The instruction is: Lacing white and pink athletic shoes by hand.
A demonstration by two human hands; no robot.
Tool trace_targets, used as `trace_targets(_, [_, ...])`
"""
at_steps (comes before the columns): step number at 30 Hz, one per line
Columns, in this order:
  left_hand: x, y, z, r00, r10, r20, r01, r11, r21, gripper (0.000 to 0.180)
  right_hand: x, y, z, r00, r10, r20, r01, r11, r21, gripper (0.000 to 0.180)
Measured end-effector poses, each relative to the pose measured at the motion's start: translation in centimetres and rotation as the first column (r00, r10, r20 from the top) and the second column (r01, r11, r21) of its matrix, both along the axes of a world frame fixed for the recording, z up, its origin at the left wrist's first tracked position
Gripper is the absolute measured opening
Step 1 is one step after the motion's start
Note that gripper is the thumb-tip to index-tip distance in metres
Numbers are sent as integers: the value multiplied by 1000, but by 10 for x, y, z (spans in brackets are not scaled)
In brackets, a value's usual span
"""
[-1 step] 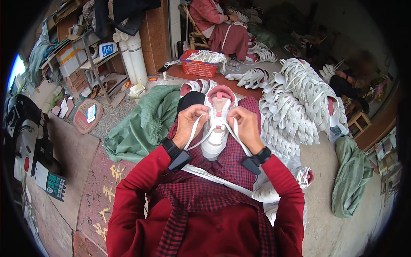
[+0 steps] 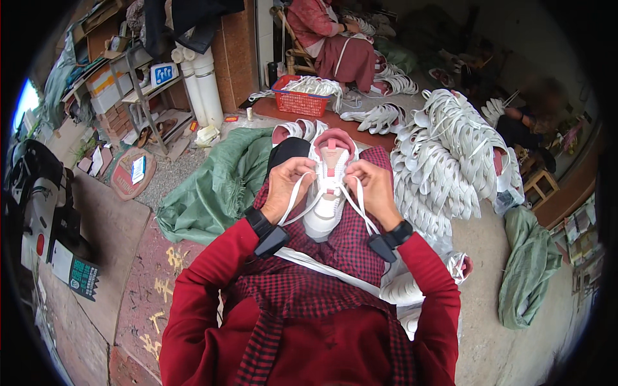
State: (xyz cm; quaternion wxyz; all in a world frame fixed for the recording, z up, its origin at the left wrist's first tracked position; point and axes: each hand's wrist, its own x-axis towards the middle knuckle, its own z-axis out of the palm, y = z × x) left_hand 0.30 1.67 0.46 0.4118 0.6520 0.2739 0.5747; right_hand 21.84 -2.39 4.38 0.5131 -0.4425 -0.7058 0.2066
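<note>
Centre of frame: white shoe (image 2: 324,204) rests on the lap. Left hand (image 2: 288,183) and right hand (image 2: 371,184) each pinch a white lace (image 2: 297,196) end, fingers closed. Shoe looks light, fairly stiff; lace limp, probably best gripped near the tips.

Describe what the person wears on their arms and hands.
Both arms are in long red sleeves. The left hand and right hand are bare, without gloves. Each wrist carries a black band with a small black box-shaped device clipped beside it.
</note>
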Motion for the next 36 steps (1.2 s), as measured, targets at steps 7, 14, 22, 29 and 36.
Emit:
trace_targets(7, [11,-2,20,963,131,-237,-83,976,203,18,16,-3,43,871,59,487,-106,992,70,28])
trace_targets(14, [11,8,29,924,137,-357,-89,985,147,19,-1,28,69,691,-34,722,-283,907,313,28])
trace_targets(22, [-5,-5,25,967,96,-238,-65,989,135,11,-24,48,35,834,256,489,-336,939,81,34])
trace_targets(29, [5,2,25,887,240,-394,-115,943,313,10,-27,52,38,838,309,450,-307,948,-79,28])
trace_targets(36, [-11,19,55,781,71,-621,166,935,315,47,-28,53,29,796,119,593,-249,958,141,22])
